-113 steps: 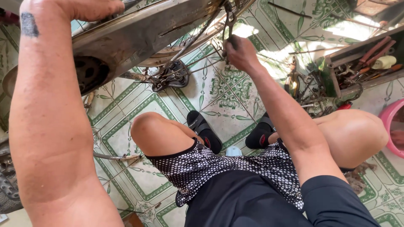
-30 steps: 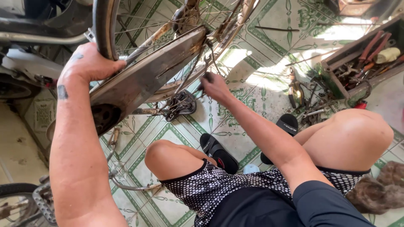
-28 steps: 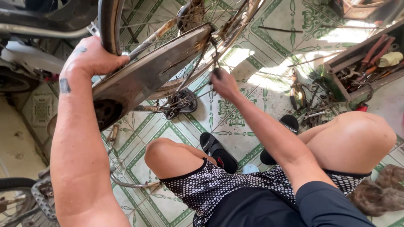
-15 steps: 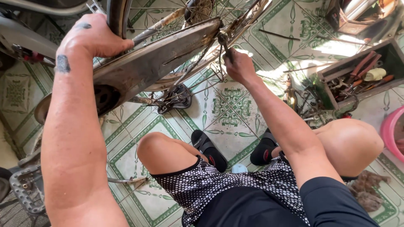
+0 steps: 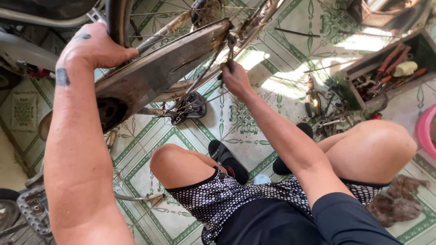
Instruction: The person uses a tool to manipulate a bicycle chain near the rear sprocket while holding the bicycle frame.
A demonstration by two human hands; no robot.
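**Ana:** Since the view half a second back, has anything moved?

**Ben:** Only a little. The left hand (image 5: 93, 47) was already clamped over the black tyre (image 5: 117, 20) of the bicycle wheel, and it stays there, fingers curled round the rubber. The right hand (image 5: 235, 78) has shifted slightly along the frame and is now closed around a slim metal tool (image 5: 230, 45) at the end of the rusty chain guard (image 5: 159, 72).

**Ana:** What does that tell you?

**Ben:** I'd judge the wheel is being steadied while the right hand works a fastening near the rear hub (image 5: 206, 10). What the tool's tip bites on is hidden behind the fingers and stays.

**Ana:** And the materials?

**Ben:** The guard is a long, flat, dull brown sheet of metal, scuffed and pitted. Thin bright spokes (image 5: 168, 11) fan behind it. A pedal (image 5: 190, 106) hangs below, dark and blocky. The floor (image 5: 236, 122) is glossy tile with a green and cream pattern.

**Ana:** Anything nearby?

**Ben:** An open toolbox (image 5: 386, 72) to the right, crammed with handled tools, loose parts spilled just beside it. A crumpled brown rag (image 5: 395, 204) lies by the person's right knee, and a pink basin (image 5: 427, 131) shows at the edge. Black sandals (image 5: 229, 161) rest flat on the tile.
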